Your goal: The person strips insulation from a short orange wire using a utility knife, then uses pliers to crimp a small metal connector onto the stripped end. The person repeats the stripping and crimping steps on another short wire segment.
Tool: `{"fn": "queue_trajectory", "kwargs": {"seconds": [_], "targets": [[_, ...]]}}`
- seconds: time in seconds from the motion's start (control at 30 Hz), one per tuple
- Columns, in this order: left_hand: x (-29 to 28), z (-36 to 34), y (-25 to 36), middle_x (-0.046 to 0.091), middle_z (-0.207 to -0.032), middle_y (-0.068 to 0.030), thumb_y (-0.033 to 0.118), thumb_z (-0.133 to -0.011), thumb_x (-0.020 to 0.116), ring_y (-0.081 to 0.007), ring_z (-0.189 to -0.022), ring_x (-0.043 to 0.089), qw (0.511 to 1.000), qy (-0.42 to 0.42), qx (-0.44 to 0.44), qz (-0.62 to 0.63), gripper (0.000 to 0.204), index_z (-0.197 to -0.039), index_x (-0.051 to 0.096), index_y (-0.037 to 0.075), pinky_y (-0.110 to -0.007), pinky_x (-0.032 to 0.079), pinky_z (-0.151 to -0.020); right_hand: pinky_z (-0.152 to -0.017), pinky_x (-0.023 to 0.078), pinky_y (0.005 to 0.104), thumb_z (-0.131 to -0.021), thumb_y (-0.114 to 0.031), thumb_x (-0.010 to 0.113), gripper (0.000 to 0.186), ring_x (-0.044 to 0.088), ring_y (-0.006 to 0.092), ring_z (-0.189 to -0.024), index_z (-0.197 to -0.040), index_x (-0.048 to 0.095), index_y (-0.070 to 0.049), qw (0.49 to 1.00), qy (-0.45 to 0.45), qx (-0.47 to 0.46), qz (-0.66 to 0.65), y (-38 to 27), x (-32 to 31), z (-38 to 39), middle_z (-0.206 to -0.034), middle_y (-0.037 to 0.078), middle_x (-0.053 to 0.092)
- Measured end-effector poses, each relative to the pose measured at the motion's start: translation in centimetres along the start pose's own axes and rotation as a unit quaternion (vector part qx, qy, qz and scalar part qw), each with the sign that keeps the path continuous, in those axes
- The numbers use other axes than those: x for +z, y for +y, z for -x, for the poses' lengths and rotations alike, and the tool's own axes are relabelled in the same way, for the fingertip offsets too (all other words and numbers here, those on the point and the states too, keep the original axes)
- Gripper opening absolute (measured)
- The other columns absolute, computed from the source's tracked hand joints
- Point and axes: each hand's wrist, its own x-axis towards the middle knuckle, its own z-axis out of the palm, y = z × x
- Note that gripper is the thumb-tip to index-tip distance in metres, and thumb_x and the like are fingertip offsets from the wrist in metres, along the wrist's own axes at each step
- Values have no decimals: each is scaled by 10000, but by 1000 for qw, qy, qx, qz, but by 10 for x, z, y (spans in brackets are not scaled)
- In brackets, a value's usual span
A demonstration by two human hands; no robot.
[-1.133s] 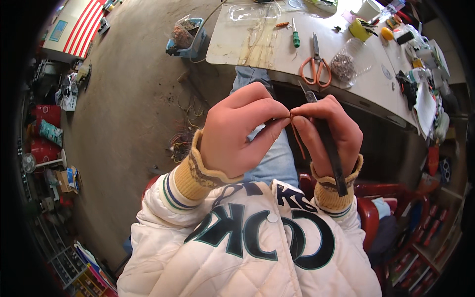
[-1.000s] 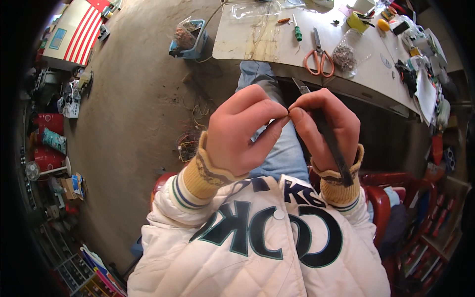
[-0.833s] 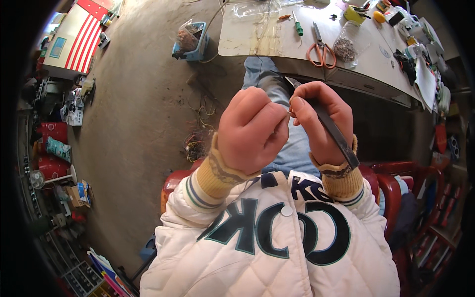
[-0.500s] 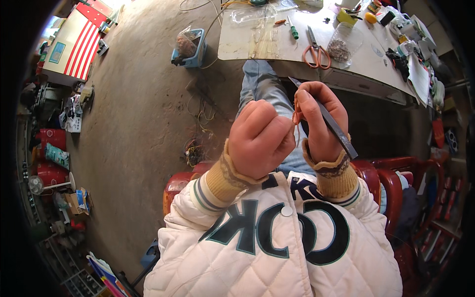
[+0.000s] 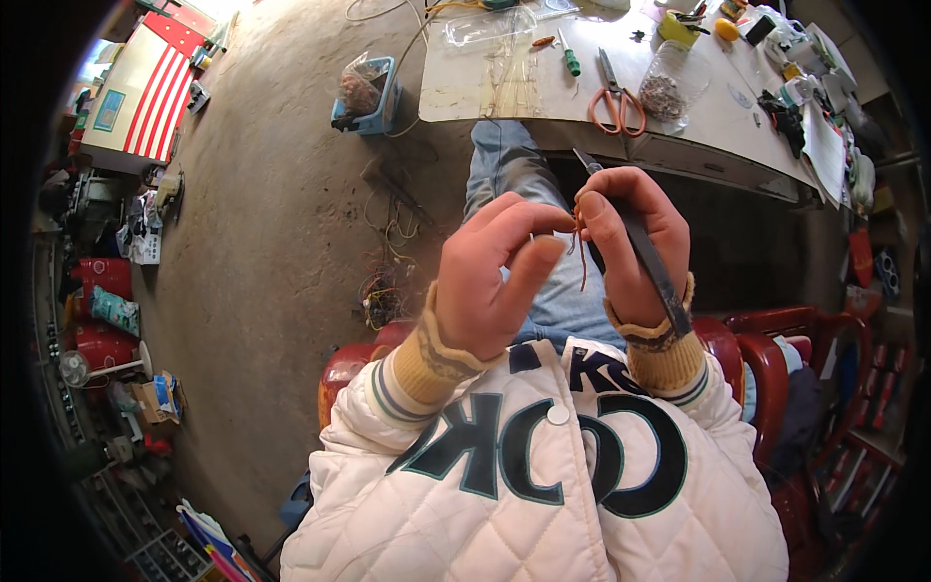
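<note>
My right hand (image 5: 635, 228) is closed around a long, dark, flat metal blade (image 5: 652, 262), which slants from its narrow tip beyond the fingers back to the wrist. Thumb and forefinger of that hand also pinch a small bunch of reddish-orange wire (image 5: 579, 233), its loose ends hanging down. My left hand (image 5: 499, 267) is beside the wire, thumb and forefinger apart, forefinger reaching toward the bunch. A tiny pale sliver shows between that thumb and forefinger; I cannot make out what it is. Both hands are above my lap.
On the white table (image 5: 456, 92) ahead lie orange-handled scissors (image 5: 618, 109), a green-handled screwdriver (image 5: 570, 60) and a clear plastic container (image 5: 669, 87) of small bits. A blue basket (image 5: 380, 118) stands on the floor at its left. Tangled wires (image 5: 381, 296) lie left of my legs.
My left hand has loosened from a closed pinch at the wire, its thumb and forefinger parting. The right hand still holds the blade and wire, shifted slightly, and more of the wire's ends show.
</note>
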Motion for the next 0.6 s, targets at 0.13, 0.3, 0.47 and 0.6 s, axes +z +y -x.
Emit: {"fn": "queue_trajectory", "kwargs": {"seconds": [0.13,0.3,0.47,0.6], "targets": [[7,-4,4,581,-763,-60,15,-859,708,-121,-583,497,1000,8,-6,-14,142,-1001,701,13,-255,406,-541,-687,476,198,-957,-74,633,124,571,37,-761,-1019,614,32,1000,0,6,-19,0,-2,-3,-853,21,639],[7,-9,7,559,-748,-68,-16,-839,701,-130,-564,494,999,25,-18,-44,89,-924,677,1,-264,401,-524,-680,472,197,-940,-74,667,133,563,32,-761,-1017,622,23,998,-35,14,-40,4,-6,-9,-850,13,641],[4,-12,9,494,-705,-35,-46,-835,661,-76,-554,428,998,11,-8,-57,46,-834,624,-20,-242,336,-507,-648,443,194,-915,-61,694,97,539,29,-741,-957,638,7,997,-74,21,-4,5,-9,-13,-807,-1,632],[0,-16,10,508,-732,-99,-28,-830,646,-219,-578,501,999,-36,-12,-30,61,-858,597,-5,-318,410,-541,-644,416,187,-931,-72,669,86,523,29,-720,-905,629,0,998,-48,34,-34,5,-9,-12,-775,-11,612]]}}
